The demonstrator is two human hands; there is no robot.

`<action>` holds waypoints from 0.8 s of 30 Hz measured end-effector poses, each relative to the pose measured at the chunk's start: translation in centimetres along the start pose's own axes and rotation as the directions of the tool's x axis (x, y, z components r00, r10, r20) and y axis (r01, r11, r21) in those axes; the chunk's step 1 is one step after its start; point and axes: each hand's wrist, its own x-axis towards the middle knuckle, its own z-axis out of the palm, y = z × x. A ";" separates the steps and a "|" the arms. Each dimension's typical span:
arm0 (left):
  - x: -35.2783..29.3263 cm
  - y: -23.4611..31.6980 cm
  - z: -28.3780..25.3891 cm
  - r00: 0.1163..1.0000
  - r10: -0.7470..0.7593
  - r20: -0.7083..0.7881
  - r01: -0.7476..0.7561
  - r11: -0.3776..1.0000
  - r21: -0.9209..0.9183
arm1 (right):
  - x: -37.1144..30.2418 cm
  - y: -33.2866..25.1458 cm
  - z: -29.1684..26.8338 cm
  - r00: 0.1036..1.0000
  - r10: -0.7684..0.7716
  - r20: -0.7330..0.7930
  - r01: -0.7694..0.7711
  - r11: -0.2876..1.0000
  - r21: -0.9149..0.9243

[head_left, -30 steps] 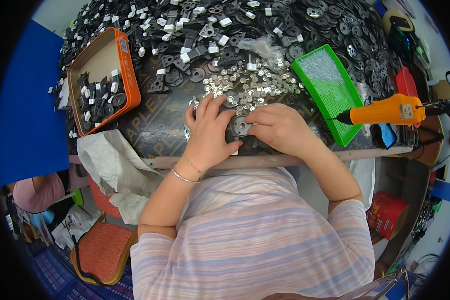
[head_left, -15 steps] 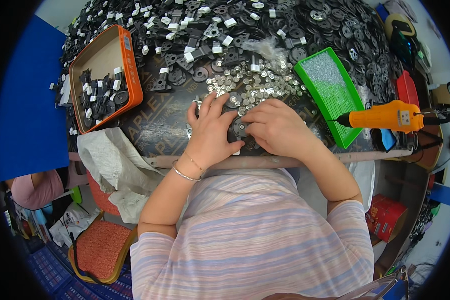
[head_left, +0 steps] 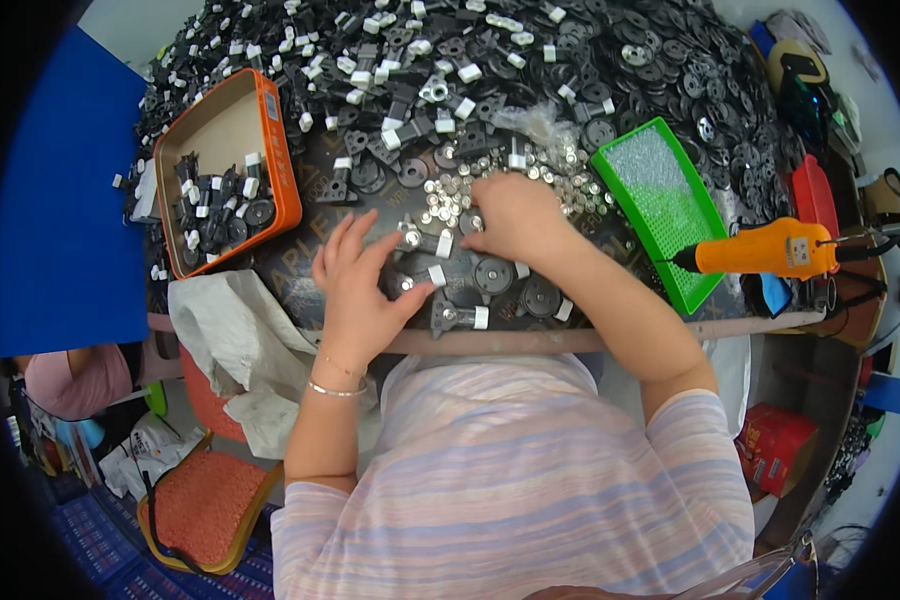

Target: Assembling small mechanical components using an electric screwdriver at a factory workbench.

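Observation:
My left hand (head_left: 358,283) is open above the table's near part, its fingers spread. Its thumb tip is close to a black bracket with a white end (head_left: 437,276). My right hand (head_left: 518,215) reaches into the near edge of a pile of small silver metal pieces (head_left: 446,200). Its fingers are curled together, and anything between their tips is hidden. Between my hands and the table edge lie several black parts with white ends, among them a black wheel (head_left: 492,275), a second wheel (head_left: 541,297) and another bracket (head_left: 450,318).
An orange-rimmed tray (head_left: 288,190) with black parts stands left. A green tray (head_left: 675,165) of tiny silver pieces lies right, an orange electric screwdriver (head_left: 760,250) over its near end. Heaped black parts (head_left: 660,70) cover the far side. A pale sack (head_left: 220,320) hangs over the left edge.
Both hands were together over a black wheel near the edge. My left hand has drawn back left and spread; my right has moved up to the silver pieces, uncovering the parts.

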 end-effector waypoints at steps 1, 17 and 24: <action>-0.4 -0.3 -0.3 1.000 -0.017 -0.014 0.017 1.000 0.003 | 0.1 -0.1 0.3 1.000 0.012 0.018 -0.012 1.000 -0.002; -3.2 -3.2 -0.9 0.995 -0.050 -0.081 0.042 0.994 -0.099 | 1.3 -0.1 -1.3 0.994 0.090 0.070 -0.096 0.991 0.095; -3.2 -3.4 -1.1 0.995 -0.041 -0.090 0.029 0.991 -0.134 | 0.4 -1.1 1.1 0.968 0.023 -0.250 -0.010 0.999 0.051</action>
